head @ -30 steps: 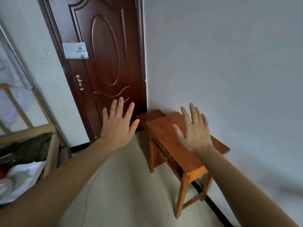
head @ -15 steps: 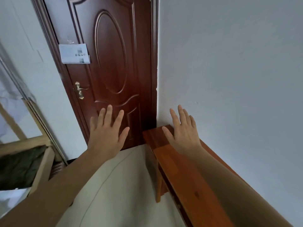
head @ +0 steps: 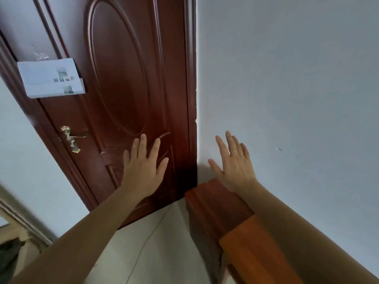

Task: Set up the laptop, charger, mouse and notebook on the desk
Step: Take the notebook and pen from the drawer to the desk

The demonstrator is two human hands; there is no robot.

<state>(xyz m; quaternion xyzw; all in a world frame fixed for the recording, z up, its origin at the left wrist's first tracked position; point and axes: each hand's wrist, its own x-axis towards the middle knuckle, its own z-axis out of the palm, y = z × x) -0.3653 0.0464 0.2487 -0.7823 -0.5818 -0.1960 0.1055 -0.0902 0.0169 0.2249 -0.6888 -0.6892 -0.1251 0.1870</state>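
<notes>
The left hand (head: pixel 143 169) and right hand (head: pixel 233 167) are held out empty, fingers spread; the desk (head: pixel 252 253) is seen lengthwise along the wall (head: pixel 287 78), below and nearest the right hand. No laptop, charger, mouse or notebook is shown.

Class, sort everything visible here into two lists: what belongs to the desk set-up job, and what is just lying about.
Belongs to the job: wooden desk; left hand and right hand, both open and empty. Nothing else of the job shows.

Just there: door; door handle; paper on the door; darker wooden stand; wall; thin cord on the floor.
</notes>
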